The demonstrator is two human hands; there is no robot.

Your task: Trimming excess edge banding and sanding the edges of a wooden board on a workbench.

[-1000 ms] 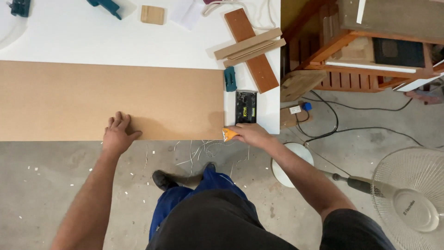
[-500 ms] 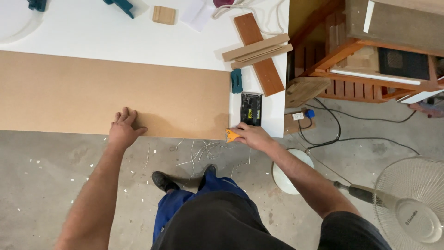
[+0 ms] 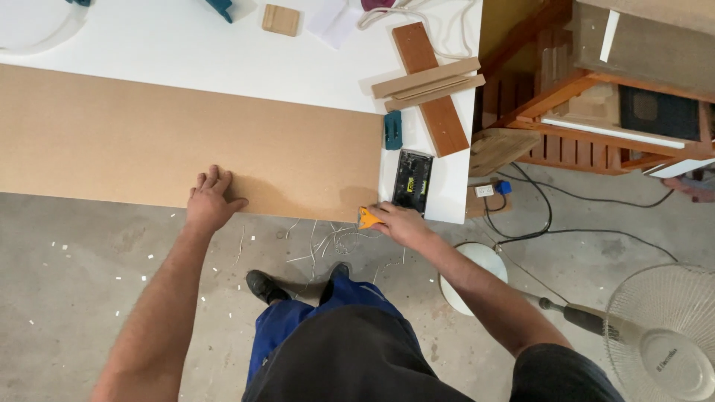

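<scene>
Both hands barely shifted since 0.5 s ago. Head view: left hand (image 3: 211,201) flat, fingers spread, pressing brown board (image 3: 186,141) at its near edge on white bench (image 3: 223,52). Right hand (image 3: 398,223) closed round orange tool (image 3: 368,218) at board's near corner, black device (image 3: 412,181) just beyond.

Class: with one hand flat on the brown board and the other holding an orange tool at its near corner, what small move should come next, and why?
Probably draw the orange tool leftward along the board's near edge. The right hand has it at the right corner, the left hand presses the board flat, and thin shavings litter the floor just below that edge.
</scene>
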